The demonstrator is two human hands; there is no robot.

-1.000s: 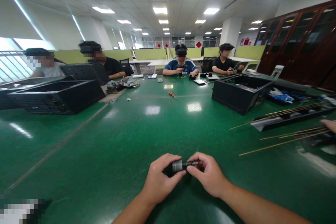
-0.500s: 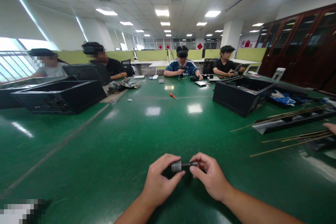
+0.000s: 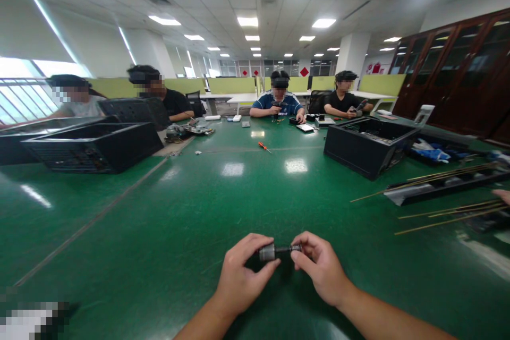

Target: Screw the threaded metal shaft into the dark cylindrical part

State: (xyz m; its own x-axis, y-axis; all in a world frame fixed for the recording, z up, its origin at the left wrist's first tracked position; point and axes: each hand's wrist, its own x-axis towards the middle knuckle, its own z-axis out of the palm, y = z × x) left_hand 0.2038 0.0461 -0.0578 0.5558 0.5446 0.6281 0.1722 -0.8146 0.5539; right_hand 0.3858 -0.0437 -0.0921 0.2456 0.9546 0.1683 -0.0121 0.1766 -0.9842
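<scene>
A small grey metal cylinder with a thin dark shaft (image 3: 268,252) is held level between my hands, just above the green tabletop. My left hand (image 3: 243,271) wraps its thumb and fingers around the thick cylinder end. At the other end, my right hand (image 3: 319,265) pinches the ribbed tip of the shaft between thumb and fingers. The cylinder's far left end is hidden in my left palm. Its exact kind cannot be made out.
An orange screwdriver (image 3: 263,146) lies mid-table. Black computer cases stand at left (image 3: 95,149) and right (image 3: 370,149). Thin brass-coloured rods (image 3: 450,210) and a metal channel (image 3: 402,194) lie at right. Several people sit across the table; another person's hand (image 3: 502,195) shows at the right edge.
My right hand has shifted very slightly to the right along the shaft's tip. My left hand keeps its hold on the cylinder. One brass-coloured rod at right has moved slightly.
</scene>
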